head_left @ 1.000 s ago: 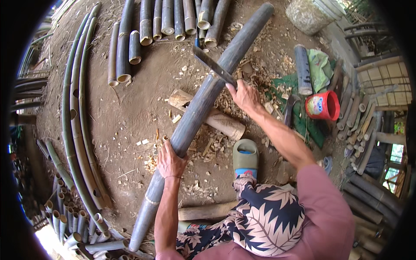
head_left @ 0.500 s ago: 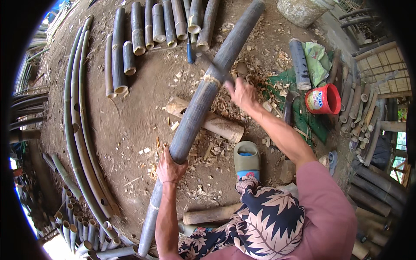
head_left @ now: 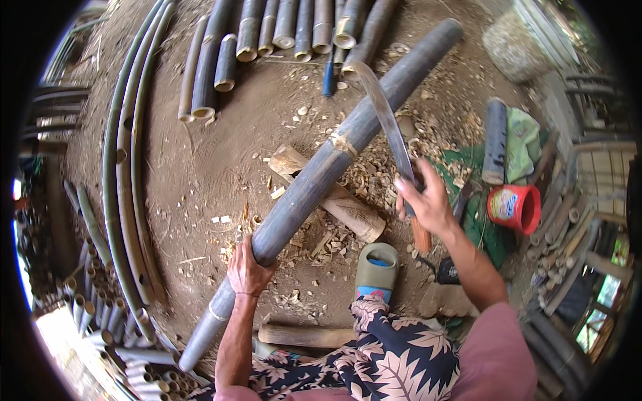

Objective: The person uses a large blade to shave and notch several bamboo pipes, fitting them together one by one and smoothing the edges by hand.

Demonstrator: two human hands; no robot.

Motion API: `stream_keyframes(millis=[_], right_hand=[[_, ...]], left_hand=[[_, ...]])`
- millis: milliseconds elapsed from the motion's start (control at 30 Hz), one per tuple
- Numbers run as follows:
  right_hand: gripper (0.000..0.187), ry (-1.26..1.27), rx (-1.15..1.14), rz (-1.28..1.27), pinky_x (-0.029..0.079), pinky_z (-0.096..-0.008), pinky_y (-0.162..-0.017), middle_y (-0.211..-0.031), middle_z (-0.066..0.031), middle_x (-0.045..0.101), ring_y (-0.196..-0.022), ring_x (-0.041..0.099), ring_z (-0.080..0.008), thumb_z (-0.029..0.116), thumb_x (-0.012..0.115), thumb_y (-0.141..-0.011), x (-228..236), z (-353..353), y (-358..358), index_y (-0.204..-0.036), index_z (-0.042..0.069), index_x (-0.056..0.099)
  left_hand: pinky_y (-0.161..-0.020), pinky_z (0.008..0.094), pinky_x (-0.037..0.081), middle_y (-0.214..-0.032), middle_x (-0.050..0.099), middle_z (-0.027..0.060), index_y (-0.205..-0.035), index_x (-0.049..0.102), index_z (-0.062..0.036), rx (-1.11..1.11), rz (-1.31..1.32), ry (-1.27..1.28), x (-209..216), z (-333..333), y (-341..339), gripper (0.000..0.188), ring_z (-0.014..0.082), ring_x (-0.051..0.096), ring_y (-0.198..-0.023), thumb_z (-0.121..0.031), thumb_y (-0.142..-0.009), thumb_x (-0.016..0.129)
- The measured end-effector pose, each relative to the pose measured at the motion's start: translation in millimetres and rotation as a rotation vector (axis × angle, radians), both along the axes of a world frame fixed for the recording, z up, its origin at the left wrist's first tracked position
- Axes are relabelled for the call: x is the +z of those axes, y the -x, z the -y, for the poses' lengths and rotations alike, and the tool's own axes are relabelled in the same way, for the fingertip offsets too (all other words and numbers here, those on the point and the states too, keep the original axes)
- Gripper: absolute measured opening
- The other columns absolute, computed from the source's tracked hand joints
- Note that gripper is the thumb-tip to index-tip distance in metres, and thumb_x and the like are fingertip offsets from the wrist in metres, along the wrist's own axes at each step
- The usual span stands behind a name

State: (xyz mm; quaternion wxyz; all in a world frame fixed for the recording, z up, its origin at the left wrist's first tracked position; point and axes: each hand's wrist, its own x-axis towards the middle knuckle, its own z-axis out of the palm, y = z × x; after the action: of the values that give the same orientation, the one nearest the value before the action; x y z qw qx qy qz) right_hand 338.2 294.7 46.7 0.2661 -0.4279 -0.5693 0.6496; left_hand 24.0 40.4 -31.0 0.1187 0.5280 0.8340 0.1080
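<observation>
A long, dark bamboo pole (head_left: pixel 301 190) slants across the middle, from the lower left to the upper right. My left hand (head_left: pixel 251 269) is wrapped round its lower part. The pole's middle crosses over a short, pale bamboo log (head_left: pixel 351 212) lying on the ground. My right hand (head_left: pixel 429 200) grips a machete (head_left: pixel 388 123) with a curved blade and an orange-brown handle. Its blade stands over the pole, just beyond a pale, trimmed node (head_left: pixel 342 144); whether the edge touches cannot be made out.
Wood chips (head_left: pixel 374 174) litter the ground round the log. Cut bamboo pieces (head_left: pixel 284 27) lie in a row at the far side, near a blue-handled tool (head_left: pixel 328 79). Long split poles (head_left: pixel 127 154) lie at left. A red tub (head_left: pixel 513 208) stands at right by a green cloth (head_left: pixel 522 144).
The machete, blurred across the node before, has swung up and right and now shows sharply. My right hand has moved right and nearer. My left hand keeps its hold on the pole.
</observation>
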Motion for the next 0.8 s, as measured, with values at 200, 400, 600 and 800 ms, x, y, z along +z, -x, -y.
stream_keyframes(millis=[200,400,600,800], right_hand=[[0.036,0.461,-0.023,-0.414,0.057,-0.0274,-0.053,-0.097,-0.0094,0.062,-0.067,0.065,-0.0135,0.023,0.052,-0.103,-19.7,-4.6,14.3,-0.13,0.0,0.048],[0.025,0.292,0.046,-0.096,0.049,-0.0252,-0.042,-0.086,-0.008,0.06,-0.056,0.059,-0.0108,0.021,0.052,-0.101,-46.9,-28.5,21.7,-0.119,0.004,0.047],[0.024,0.275,0.173,0.027,0.05,-0.0265,-0.043,-0.073,-0.0051,0.059,-0.052,0.059,-0.0124,0.026,0.054,-0.103,-60.2,-30.7,9.3,-0.111,0.003,0.053],[0.022,0.142,-0.063,-0.169,0.049,-0.0263,-0.042,-0.07,-0.0051,0.058,-0.049,0.057,-0.0118,0.024,0.052,-0.103,-66.1,-37.3,25.4,-0.108,0.002,0.052]], left_hand=[[-0.089,0.0479,0.049,-0.121,0.055,0.017,-0.136,0.044,-0.0048,-0.011,-0.058,0.152,2.8,-3.3,-15.2,0.083,0.0349,0.056,-0.111,-0.027,-0.066,0.084],[-0.086,0.0454,0.051,-0.109,0.06,0.0184,-0.128,0.047,-0.002,0.013,0.039,0.143,3.2,-116.5,-56.2,0.075,0.0361,0.061,-0.101,-0.032,-0.069,0.082],[-0.085,0.0469,0.052,-0.102,0.063,0.0196,-0.123,0.049,-0.0015,0.026,0.081,0.161,0.6,-130.8,-59.4,0.073,0.0372,0.064,-0.096,-0.033,-0.066,0.081],[-0.084,0.0465,0.054,-0.103,0.063,0.0207,-0.125,0.047,0.0003,0.016,0.09,0.158,-0.8,-131.2,-58.2,0.077,0.0376,0.065,-0.094,-0.032,-0.064,0.083]])
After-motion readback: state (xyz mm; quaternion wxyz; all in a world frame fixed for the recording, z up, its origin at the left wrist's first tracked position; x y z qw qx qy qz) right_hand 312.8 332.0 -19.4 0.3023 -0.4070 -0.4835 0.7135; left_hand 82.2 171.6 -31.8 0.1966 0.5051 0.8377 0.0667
